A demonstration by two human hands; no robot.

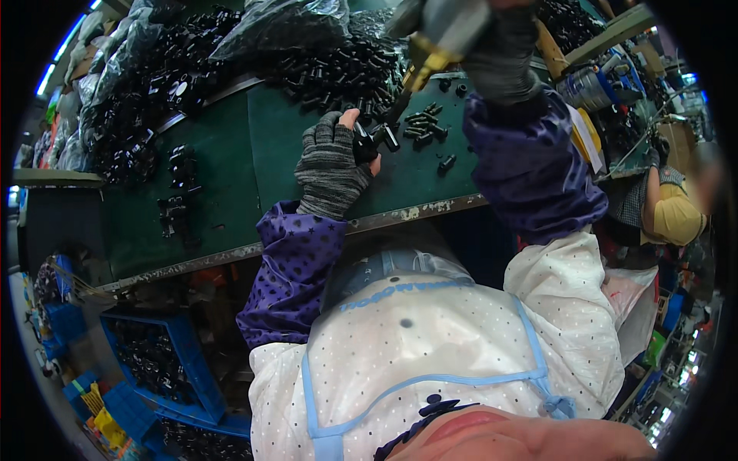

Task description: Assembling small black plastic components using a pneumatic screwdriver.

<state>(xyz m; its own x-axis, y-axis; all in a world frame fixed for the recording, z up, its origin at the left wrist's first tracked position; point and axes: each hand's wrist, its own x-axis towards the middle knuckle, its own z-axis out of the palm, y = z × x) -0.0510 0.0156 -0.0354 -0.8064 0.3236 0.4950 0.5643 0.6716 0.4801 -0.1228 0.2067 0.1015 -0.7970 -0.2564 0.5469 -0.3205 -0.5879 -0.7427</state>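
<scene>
Over green-topped bench [223, 146]: grey-gloved left hand [336, 157], fingers curled round glossy black part [364, 146] | grey-gloved right hand [501, 61] at silver-and-yellow tool [438, 60], I can't tell its grip

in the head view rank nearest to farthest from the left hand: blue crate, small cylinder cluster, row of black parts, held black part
1. Held black part: in left hand
2. Small cylinder cluster: right
3. Row of black parts: left
4. Blue crate: lower left

Mottled grey-and-black knit gloves [503, 73], open at some fingertips of the left hand [335, 167]; behind each hand, shiny purple oversleeves [530, 169] with dark prints; farther from the hands, a dark-dotted white shirt [569, 307] and blue-edged apron [453, 326].
</scene>
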